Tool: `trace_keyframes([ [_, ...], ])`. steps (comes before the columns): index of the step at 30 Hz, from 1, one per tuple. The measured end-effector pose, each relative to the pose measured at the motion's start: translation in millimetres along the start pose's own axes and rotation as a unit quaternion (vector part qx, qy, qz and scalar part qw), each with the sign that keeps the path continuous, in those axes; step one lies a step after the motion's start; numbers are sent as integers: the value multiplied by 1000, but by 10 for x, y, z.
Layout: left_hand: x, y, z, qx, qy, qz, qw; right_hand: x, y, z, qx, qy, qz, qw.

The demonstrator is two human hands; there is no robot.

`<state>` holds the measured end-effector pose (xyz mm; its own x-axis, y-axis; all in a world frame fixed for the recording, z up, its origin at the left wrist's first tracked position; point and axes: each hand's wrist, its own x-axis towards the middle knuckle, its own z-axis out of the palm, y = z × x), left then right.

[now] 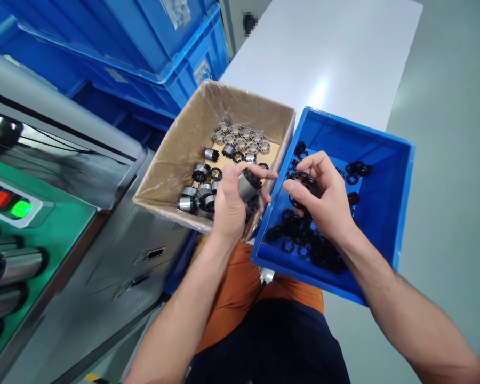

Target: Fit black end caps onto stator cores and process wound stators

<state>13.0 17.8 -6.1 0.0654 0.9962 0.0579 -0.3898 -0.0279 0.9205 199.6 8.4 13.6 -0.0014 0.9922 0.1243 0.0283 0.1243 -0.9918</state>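
Note:
My left hand [232,205] is closed round a metal cylinder with a black slotted end [248,185], a motor stator core by its look, above the right side of a cardboard box [176,138]. Inside that box lie several similar cylinders [189,204] and rows of bare grey metal rings [242,144]. My right hand [324,197] grips black slotted plastic rings [304,186] between thumb and fingers, over a blue bin [384,213]. Many more loose black rings [324,250] are heaped in the bin. The two hands are apart.
Stacked blue crates [144,53] stand at the upper left. A green machine panel [64,213] with lit buttons and metal cylinders is at the left, above a metal cabinet [136,266]. A white tabletop [344,48] extends behind the box and bin.

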Motion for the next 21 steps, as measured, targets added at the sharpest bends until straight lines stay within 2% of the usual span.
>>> trace_keyframes([
  [2, 4, 10, 1, 27, 12, 3, 1000, 7, 20, -6, 36, -26, 23, 999],
  [5, -10, 25, -6, 95, -48, 27, 994, 15, -2, -12, 57, -66, 30, 996],
  [9, -21, 67, -14, 169, -115, 81, 976, 32, -127, -47, -15, -111, -20, 994],
  [12, -20, 91, -23, 160, -139, 73, 975, 48, -209, -89, -43, -165, -51, 984],
  [14, -22, 95, -25, 137, -138, 51, 980, 60, -232, -114, -36, -181, -43, 982],
  [18, -27, 89, -15, 66, -128, -15, 989, 65, -206, -130, 5, -155, -13, 988],
  [21, -22, 72, -14, 51, -130, -26, 990, 32, -153, -104, -1, -102, -43, 994],
])
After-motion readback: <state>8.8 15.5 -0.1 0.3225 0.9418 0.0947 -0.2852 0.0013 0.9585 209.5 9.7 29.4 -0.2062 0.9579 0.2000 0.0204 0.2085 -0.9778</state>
